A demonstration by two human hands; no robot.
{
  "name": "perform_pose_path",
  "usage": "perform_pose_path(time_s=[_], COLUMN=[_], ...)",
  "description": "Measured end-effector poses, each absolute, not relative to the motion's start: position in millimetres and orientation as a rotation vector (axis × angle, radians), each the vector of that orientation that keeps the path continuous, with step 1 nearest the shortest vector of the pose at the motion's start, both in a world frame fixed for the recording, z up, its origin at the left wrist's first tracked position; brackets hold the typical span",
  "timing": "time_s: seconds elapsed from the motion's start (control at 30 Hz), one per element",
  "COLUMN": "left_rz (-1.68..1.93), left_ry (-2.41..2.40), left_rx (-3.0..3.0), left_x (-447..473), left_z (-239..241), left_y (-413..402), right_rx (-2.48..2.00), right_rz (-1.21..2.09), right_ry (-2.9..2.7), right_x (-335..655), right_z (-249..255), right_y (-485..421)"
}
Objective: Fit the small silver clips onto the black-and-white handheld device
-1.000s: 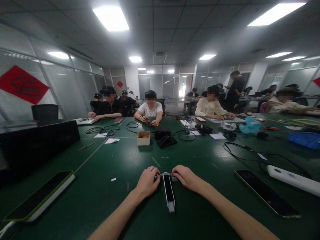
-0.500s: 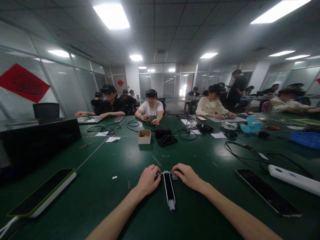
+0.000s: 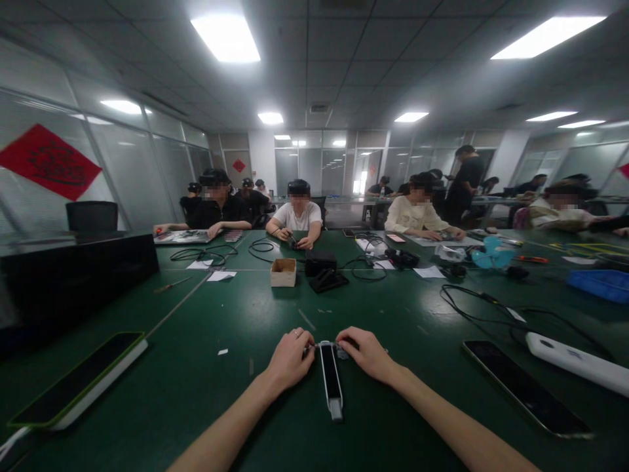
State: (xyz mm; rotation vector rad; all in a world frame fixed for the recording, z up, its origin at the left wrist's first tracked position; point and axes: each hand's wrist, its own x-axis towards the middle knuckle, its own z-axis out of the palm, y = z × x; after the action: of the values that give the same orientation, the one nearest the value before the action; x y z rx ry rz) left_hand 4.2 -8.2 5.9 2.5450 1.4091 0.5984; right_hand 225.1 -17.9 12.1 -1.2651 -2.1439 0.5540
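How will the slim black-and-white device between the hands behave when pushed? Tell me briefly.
The slim black-and-white device lies flat on the green table, so it probably slides rather than rolls or tips. Its straight bar shape suggests stiffness. The glossy black face may be slippery.

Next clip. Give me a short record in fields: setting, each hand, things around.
setting: long green table, other people seated at its far side
left hand: fingertips at the far end of the slim device, grip unclear
right hand: fingertips at the same end, from the other side
nearby: phone in green case at left; dark phone and white power strip at right; cardboard box beyond
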Motion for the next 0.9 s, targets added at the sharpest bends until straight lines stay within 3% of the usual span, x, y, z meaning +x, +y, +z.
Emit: perform_pose_path(time_s=[0.9], left_rz=[0.655], left_ry=[1.368], left_rx=[2.546], left_x=[2.5], left_z=[2.3], left_y=[-6.3], right_rx=[-1.261], right_rz=[0.549], right_ry=[-2.153], right_x=[223.2], right_z=[10.9], right_y=[-18.5])
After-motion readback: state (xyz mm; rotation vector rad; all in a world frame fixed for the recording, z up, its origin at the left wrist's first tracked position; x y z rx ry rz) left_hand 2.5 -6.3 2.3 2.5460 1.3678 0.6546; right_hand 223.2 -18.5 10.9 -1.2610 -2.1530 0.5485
